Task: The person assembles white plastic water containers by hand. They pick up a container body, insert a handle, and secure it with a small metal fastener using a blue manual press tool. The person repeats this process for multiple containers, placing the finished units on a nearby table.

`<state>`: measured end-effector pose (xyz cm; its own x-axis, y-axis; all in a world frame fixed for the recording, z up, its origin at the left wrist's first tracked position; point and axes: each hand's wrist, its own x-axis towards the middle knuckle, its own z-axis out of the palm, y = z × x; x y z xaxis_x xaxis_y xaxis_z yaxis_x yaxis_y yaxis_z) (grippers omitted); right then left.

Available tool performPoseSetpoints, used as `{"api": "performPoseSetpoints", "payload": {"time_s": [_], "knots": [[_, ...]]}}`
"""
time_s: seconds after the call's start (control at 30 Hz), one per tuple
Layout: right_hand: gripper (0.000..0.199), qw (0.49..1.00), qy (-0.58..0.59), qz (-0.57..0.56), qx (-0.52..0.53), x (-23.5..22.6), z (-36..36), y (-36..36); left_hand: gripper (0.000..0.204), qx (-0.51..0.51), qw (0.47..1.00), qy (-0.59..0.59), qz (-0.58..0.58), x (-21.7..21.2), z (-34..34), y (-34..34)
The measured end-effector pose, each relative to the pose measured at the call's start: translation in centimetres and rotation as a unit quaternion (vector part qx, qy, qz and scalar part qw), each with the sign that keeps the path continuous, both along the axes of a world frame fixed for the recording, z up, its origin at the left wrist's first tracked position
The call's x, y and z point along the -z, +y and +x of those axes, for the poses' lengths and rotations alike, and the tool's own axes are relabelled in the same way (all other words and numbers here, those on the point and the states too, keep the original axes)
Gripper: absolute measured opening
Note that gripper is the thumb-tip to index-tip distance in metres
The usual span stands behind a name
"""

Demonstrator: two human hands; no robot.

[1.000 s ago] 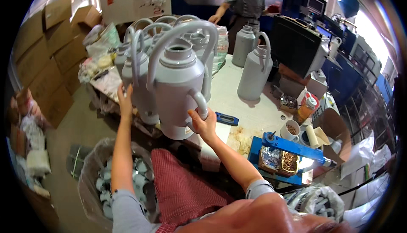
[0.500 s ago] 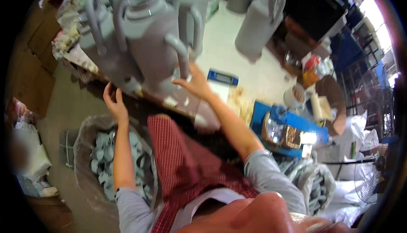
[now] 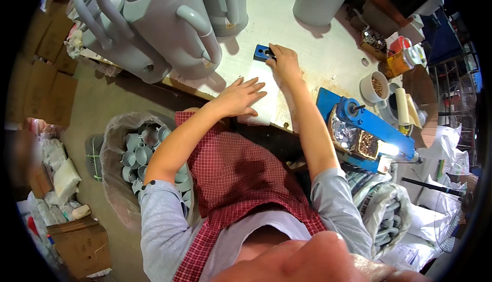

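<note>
My right hand rests at the right end of a small blue block with round holes on the white tabletop, thumb and fingers closed about that end and partly covering it. My left hand is open, palm down and fingers spread, over a white sheet at the table's near edge. Whether its palm touches the sheet I cannot tell. Left of both hands stands a large grey jug with a looped handle, with another grey jug behind it.
A further grey jug stands at the far right. A blue bench press with trays of small metal parts sits at the table's right edge. Below on the left is a lined bin of grey plastic pieces; an open bag of grey handles is lower right.
My left hand has moved right, from beside the jugs to over the white sheet. My right hand has left the jug handle and taken hold of the blue block. The view has shifted.
</note>
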<state>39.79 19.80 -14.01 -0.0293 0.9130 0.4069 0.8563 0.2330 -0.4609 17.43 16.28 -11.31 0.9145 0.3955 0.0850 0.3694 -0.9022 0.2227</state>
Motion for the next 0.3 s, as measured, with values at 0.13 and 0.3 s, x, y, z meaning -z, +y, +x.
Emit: {"api": "performPoseSetpoints", "payload": {"time_s": [0.13, 0.3], "knots": [[0.041, 0.989, -0.001, 0.064, 0.136, 2.2, 2.0, 1.7, 0.059, 0.005, 0.998, -0.003, -0.069, 0.9, -0.8, 1.3], [0.047, 0.970, -0.040, 0.051, 0.234, 0.7, 3.8, 1.6, 0.036, -0.091, 0.985, -0.025, -0.143, 1.2, -0.1, 2.1]]}}
